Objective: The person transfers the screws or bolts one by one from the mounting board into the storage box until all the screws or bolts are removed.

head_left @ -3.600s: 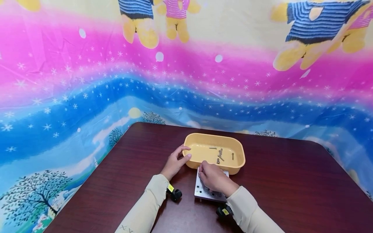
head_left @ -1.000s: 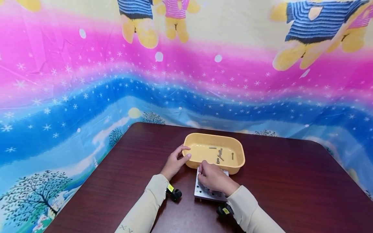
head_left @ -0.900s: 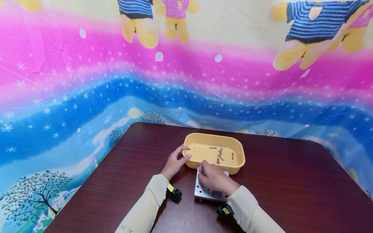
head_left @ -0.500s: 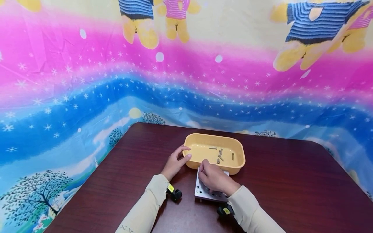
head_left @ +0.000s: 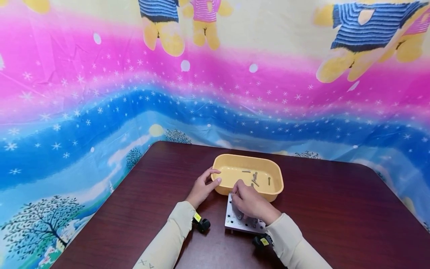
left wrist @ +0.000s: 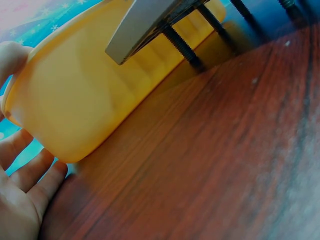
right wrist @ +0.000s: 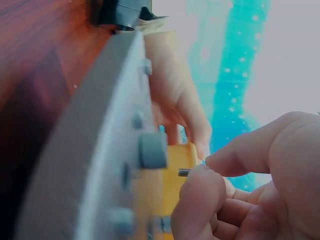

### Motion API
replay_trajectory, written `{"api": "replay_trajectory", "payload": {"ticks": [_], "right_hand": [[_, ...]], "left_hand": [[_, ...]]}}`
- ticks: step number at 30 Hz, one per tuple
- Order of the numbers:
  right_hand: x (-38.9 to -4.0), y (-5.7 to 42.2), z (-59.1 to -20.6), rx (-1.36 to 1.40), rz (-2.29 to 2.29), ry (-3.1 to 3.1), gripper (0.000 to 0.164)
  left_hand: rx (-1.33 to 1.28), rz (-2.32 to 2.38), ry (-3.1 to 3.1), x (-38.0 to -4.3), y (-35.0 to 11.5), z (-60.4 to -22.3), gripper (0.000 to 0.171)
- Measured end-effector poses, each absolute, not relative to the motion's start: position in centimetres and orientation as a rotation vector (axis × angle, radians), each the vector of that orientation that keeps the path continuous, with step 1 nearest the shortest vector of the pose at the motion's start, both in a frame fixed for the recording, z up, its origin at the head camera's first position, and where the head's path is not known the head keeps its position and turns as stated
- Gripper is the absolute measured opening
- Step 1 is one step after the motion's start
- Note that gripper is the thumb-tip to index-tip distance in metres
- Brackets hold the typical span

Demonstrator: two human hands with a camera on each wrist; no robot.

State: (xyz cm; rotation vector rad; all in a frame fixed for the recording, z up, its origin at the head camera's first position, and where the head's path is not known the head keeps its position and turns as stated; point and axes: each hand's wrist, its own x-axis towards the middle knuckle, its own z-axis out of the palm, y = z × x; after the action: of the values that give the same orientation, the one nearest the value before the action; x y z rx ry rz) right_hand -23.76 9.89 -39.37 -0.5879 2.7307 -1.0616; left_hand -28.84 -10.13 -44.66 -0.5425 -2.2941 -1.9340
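Observation:
My left hand (head_left: 200,188) holds the left end of a yellow plastic bin (head_left: 246,157), with the thumb at the rim and the fingers round the outside. In the right wrist view, my right hand (right wrist: 240,175) pinches a small screw (right wrist: 184,172) between thumb and index finger; only its threaded end shows. That hand is just above a metal plate (head_left: 239,225) drilled with holes. Several screw heads stand up from the plate, one a thick round head (right wrist: 153,150). Threaded shafts (left wrist: 179,44) stick out below it in the left wrist view.
Several loose screws (head_left: 255,181) lie in the bin, mostly toward its right half. The plate sits against the bin's near side on a dark red wooden table (head_left: 322,209). A printed cloth (head_left: 215,93) hangs behind the table.
After staying nearly still over the plate, my right hand has lifted a little and shifted right, uncovering more of the plate. My left hand and the bin have kept their places.

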Motion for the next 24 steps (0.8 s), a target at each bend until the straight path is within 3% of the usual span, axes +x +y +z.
{"api": "replay_trajectory", "payload": {"ticks": [17, 24], "right_hand": [[-26.3, 14.2, -38.1, -0.475, -1.115, 2.991, 0.007], [-27.3, 15.5, -38.3, -0.371, -1.155, 2.981, 0.013]], "left_hand": [[-0.539, -1.952, -2.296, -28.7, -10.3, -44.5, 0.040], [-0.537, -1.936, -2.301, -28.7, -10.2, -44.4, 0.037]]}}
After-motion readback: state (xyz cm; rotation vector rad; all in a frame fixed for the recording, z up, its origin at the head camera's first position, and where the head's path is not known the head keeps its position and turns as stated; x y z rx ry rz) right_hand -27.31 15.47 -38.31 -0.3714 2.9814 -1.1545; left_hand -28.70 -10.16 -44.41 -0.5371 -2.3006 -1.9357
